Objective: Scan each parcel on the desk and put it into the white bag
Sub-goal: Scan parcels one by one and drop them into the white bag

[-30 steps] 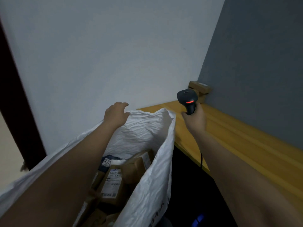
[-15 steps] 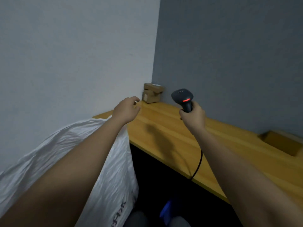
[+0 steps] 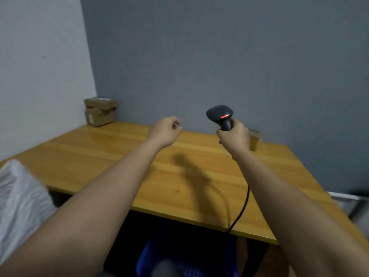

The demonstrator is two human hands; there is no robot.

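Since the earlier frame the left hand has come off the rim of the white bag and swung out over the desk, and the view has turned right, leaving only a crumpled edge of the bag at the near left. The left fingers are loosely curled and hold nothing; the hand hovers above the far middle of the desktop. The right hand grips the handle of the black barcode scanner, which stands upright with a red light showing, its cable trailing down over the near edge. Two brown cardboard parcels sit stacked in the far left corner against the walls, and another small parcel lies at the far right, partly hidden behind the right hand. With the bag released, the person appears to be reaching for the next parcel to scan, and at least three remain on the desk.
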